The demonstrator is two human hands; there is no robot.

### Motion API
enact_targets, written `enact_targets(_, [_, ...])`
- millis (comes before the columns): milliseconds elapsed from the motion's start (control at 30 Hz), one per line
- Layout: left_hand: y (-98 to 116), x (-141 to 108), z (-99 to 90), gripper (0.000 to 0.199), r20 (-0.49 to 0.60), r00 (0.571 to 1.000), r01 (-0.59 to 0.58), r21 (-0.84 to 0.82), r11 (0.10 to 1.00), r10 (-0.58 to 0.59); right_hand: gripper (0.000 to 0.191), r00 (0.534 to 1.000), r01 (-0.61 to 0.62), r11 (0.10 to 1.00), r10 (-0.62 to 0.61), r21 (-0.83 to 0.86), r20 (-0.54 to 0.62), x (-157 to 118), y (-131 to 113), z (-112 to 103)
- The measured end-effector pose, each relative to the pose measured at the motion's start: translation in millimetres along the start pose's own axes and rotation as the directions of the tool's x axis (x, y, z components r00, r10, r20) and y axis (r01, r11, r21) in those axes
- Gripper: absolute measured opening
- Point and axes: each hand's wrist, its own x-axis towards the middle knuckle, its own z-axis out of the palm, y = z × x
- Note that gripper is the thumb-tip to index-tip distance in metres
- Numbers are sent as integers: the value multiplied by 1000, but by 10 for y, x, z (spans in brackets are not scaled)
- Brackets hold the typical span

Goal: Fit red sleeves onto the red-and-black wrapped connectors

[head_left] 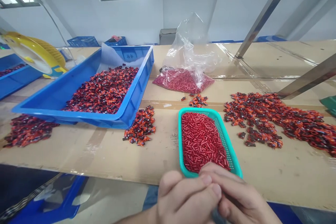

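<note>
My left hand (185,196) and my right hand (238,192) meet at the near edge of the table, fingers closed and pressed together. Whatever lies between the fingertips is hidden. Just beyond them stands a green plastic basket (181,140), filled with small red tubes (202,140). Part of its near rim is covered by my right hand. Small orange-and-black parts (198,100) lie in a little heap behind the basket. A larger pile of the same parts (262,112) spreads out on the right, and another heap (141,126) sits to the left.
A large blue crate (135,94) of orange-and-black parts stands at left, beside a yellow fan (34,52). Behind the basket rests a clear plastic bag (183,63) of red tubes. Metal posts (262,17) rise at right from the cardboard-covered table (105,150).
</note>
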Motion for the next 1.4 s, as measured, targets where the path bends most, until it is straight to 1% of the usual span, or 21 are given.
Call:
enact_targets(33, [-65, 71, -5, 22, 31, 995, -96, -22, 995, 97, 33, 999, 13, 997, -16, -77, -40, -35, 76, -32])
enact_targets(100, [-279, 205, -52, 13, 140, 983, -122, 45, 991, 115, 29, 987, -9, 948, -44, -319, -157, -120, 298, -191])
enact_targets(133, [-423, 254, -92, 11, 197, 977, -110, 146, 983, 80, 27, 972, -49, 884, -66, -464, -227, -174, 438, -322])
enact_targets(200, [-761, 300, -187, 16, 296, 952, -54, 411, 910, -77, 35, 935, -173, 674, -117, -718, -335, -298, 745, -659])
enact_targets(267, [-1109, 290, -277, 24, 309, 933, 2, 502, 865, -182, 55, 905, -289, 396, -183, -871, -383, -426, 1021, -1018])
enact_targets(300, [-1263, 275, -313, 25, 316, 925, 14, 525, 851, -210, 56, 907, -327, 292, -171, -899, -386, -481, 1124, -1173])
enact_targets(367, [-1497, 249, -359, 25, 343, 906, 27, 538, 842, -248, 52, 899, -374, 206, -160, -904, -408, -552, 1237, -1382])
enact_targets(400, [-1571, 243, -369, 25, 359, 896, 32, 536, 844, -262, 49, 896, -384, 197, -159, -902, -416, -563, 1247, -1426])
enact_targets(467, [-1643, 244, -369, 25, 384, 879, 47, 519, 853, -282, 46, 890, -379, 215, -183, -900, -418, -536, 1200, -1391])
enact_targets(533, [-1648, 259, -351, 26, 392, 870, 78, 489, 869, -299, 46, 893, -336, 259, -218, -905, -394, -450, 1107, -1224])
enact_targets(600, [-1627, 275, -325, 26, 389, 866, 126, 439, 889, -315, 41, 921, -225, 346, -230, -911, -315, -318, 1015, -980])
enact_targets(667, [-1597, 287, -300, 26, 374, 866, 190, 366, 911, -331, 35, 959, -74, 425, -218, -902, -181, -162, 944, -725])
enact_targets(767, [-1513, 296, -284, 20, 330, 869, 315, 208, 926, -369, 28, 982, 44, 426, -187, -904, -41, 60, 887, -448])
enact_targets(867, [-1346, 283, -297, 14, 267, 849, 475, -10, 880, -456, 25, 988, 52, 399, -155, -915, -12, 204, 857, -346])
enact_targets(933, [-1203, 256, -307, 17, 235, 807, 584, -177, 792, -542, 28, 991, 58, 406, -134, -912, 3, 248, 840, -340])
enact_targets(1033, [-995, 204, -300, 24, 241, 694, 706, -414, 575, -679, 31, 991, 55, 440, -131, -896, -3, 265, 824, -354])
enact_targets(1133, [-840, 174, -271, 34, 302, 565, 749, -579, 323, -768, 28, 987, 49, 505, -154, -862, -34, 257, 823, -376])
enact_targets(1200, [-765, 176, -245, 36, 353, 503, 740, -648, 182, -789, 26, 983, 47, 554, -175, -831, -61, 250, 808, -399])
enact_targets(1267, [-706, 189, -217, 38, 398, 469, 717, -693, 76, -788, 28, 977, 47, 603, -193, -796, -89, 246, 759, -417])
enact_targets(1333, [-657, 200, -189, 39, 429, 456, 692, -722, 8, -779, 29, 971, 55, 650, -211, -758, -110, 241, 665, -412])
enact_targets(1400, [-613, 200, -162, 36, 448, 464, 666, -746, -33, -764, 24, 968, 46, 783, -187, -620, -165, 234, 526, -368])
